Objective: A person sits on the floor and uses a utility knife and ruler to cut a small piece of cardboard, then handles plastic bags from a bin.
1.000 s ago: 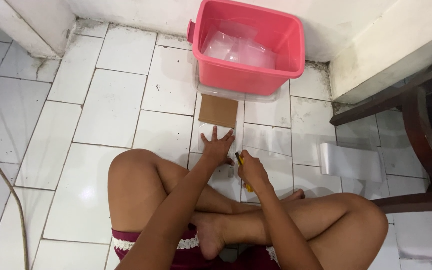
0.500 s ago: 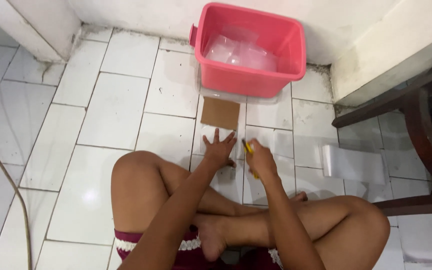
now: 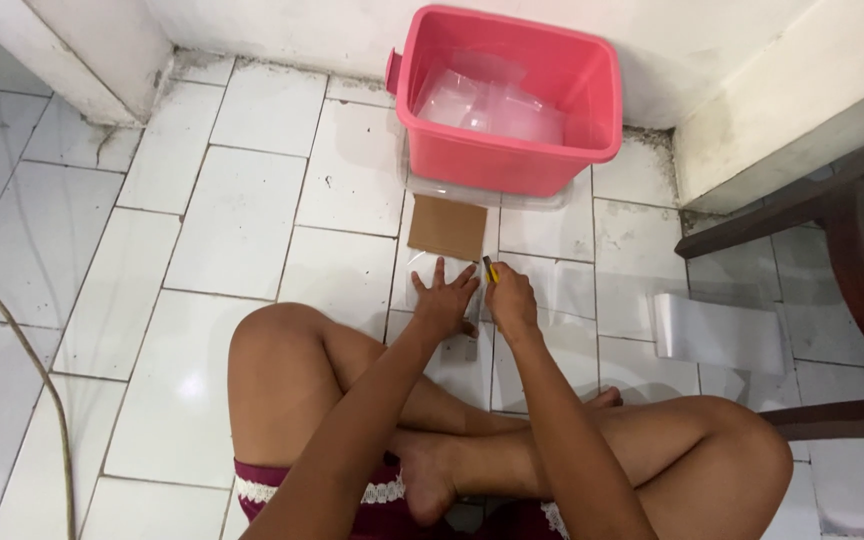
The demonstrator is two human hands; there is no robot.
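My left hand (image 3: 444, 297) lies flat, fingers spread, pressing a clear plastic sheet (image 3: 430, 285) to the floor just on my side of the brown cardboard piece (image 3: 447, 227). My right hand (image 3: 510, 300) is closed around a yellow utility knife (image 3: 490, 270), just to the right of the left hand and touching it at the thumb side. The knife tip points away from me toward the cardboard's near right corner, its long axis running along the sheet's right edge from my body toward the cardboard. The right hand is the nearer to that edge.
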